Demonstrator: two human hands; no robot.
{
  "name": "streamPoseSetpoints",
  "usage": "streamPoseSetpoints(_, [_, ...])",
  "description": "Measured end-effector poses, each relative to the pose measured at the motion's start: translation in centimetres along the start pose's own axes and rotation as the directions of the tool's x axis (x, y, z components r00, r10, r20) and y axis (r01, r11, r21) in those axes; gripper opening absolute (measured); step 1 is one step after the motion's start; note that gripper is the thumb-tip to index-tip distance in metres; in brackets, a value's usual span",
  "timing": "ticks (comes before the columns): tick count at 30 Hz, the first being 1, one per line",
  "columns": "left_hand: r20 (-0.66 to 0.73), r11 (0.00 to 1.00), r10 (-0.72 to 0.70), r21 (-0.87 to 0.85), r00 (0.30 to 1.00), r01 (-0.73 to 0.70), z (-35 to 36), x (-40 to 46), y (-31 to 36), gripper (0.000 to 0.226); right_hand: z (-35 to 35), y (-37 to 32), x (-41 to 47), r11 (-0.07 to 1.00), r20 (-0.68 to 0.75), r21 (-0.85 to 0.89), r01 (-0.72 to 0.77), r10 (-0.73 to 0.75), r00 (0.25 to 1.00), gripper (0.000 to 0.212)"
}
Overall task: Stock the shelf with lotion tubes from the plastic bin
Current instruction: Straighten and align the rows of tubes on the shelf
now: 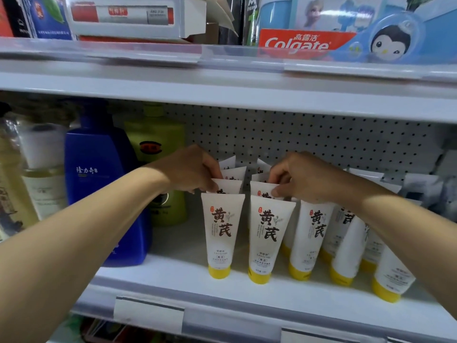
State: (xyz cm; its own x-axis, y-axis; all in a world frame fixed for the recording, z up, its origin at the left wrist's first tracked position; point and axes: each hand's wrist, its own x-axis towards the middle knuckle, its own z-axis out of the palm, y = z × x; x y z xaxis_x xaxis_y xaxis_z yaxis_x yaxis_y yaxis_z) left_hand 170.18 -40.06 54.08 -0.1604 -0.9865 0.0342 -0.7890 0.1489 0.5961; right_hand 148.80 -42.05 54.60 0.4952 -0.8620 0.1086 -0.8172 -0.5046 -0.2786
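Several white lotion tubes with yellow caps stand cap-down in rows on the white shelf [188, 273]. The front tube of the left row [222, 233] and the front tube of the second row [268, 237] face me. My left hand [193, 169] pinches the top edge of the second tube in the left row [228, 185]. My right hand [306, 179] pinches the top edge of the second tube in the second row [262, 189]. More tubes [311, 238] lean under my right forearm. The plastic bin is out of view.
A blue bottle [103, 184] and a green bottle [158, 149] stand left of the tubes, with paler bottles [42, 169] further left. A pegboard backs the shelf. The upper shelf [222, 78] hangs close overhead and holds a Colgate box [296, 42].
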Motion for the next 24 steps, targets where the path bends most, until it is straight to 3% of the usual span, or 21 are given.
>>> streamPoseSetpoints(7, [0.009,1.000,-0.017,-0.022,1.000,0.017,-0.2,-0.1,0.0,0.013,-0.1,0.6,0.0,0.997,-0.061,0.073,-0.002,0.006,0.998,0.006])
streamPoseSetpoints(10, [-0.117,0.996,-0.009,-0.091,0.993,-0.002,-0.5,0.2,0.4,0.007,-0.9,1.2,0.4,0.994,-0.235,0.111,0.003,0.023,0.972,0.008])
streamPoseSetpoints(12, [-0.224,0.994,-0.019,-0.107,0.974,-0.006,-0.6,1.0,0.5,0.011,-1.4,1.6,1.1,0.999,-0.280,0.046,0.016,-0.002,0.960,0.014])
streamPoseSetpoints(16, [-0.173,0.994,-0.088,-0.083,0.981,0.074,-0.4,2.9,0.7,0.004,-1.5,1.6,2.7,0.997,-0.113,-0.066,0.029,-0.036,0.993,0.022])
streamPoseSetpoints(18, [-0.123,0.991,-0.124,-0.061,0.985,0.117,-0.1,3.8,0.9,0.011,-1.3,1.4,3.5,0.992,-0.053,-0.120,0.035,-0.042,0.998,0.021])
streamPoseSetpoints(21, [-0.078,0.991,-0.127,0.027,0.989,0.130,0.4,4.5,1.2,0.020,-0.9,1.2,4.3,0.986,-0.002,-0.163,0.035,-0.036,0.999,0.016])
streamPoseSetpoints(24, [-0.101,0.989,-0.085,0.112,0.991,0.096,0.4,4.9,0.9,0.014,-0.5,1.2,4.7,0.982,-0.002,-0.185,0.034,-0.035,0.999,0.014])
